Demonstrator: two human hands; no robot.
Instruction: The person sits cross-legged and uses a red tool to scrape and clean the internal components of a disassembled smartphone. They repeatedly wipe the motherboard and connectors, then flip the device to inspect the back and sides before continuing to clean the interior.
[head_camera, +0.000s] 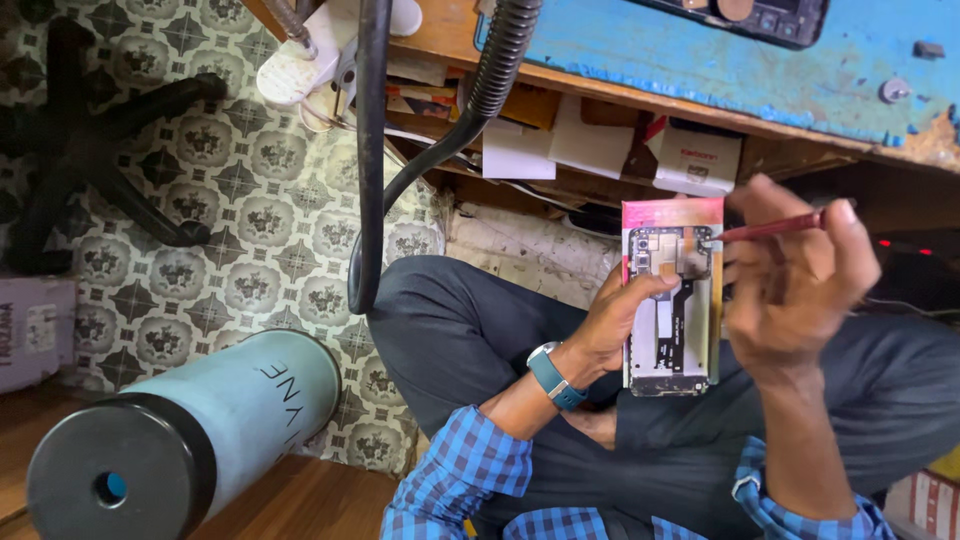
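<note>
My left hand grips an opened phone by its left edge, the bare circuit board and inner frame facing up. A pink flat piece sticks out behind the phone's top end. My right hand pinches a thin red tool whose tip reaches the phone's upper right corner. A blue-strapped watch sits on my left wrist. Both hands hover over my lap in dark trousers.
A worn blue workbench runs along the top, with boxes and papers on the shelf under it. A black flexible hose hangs down at centre left. A pale blue cylinder lies at bottom left on patterned flooring.
</note>
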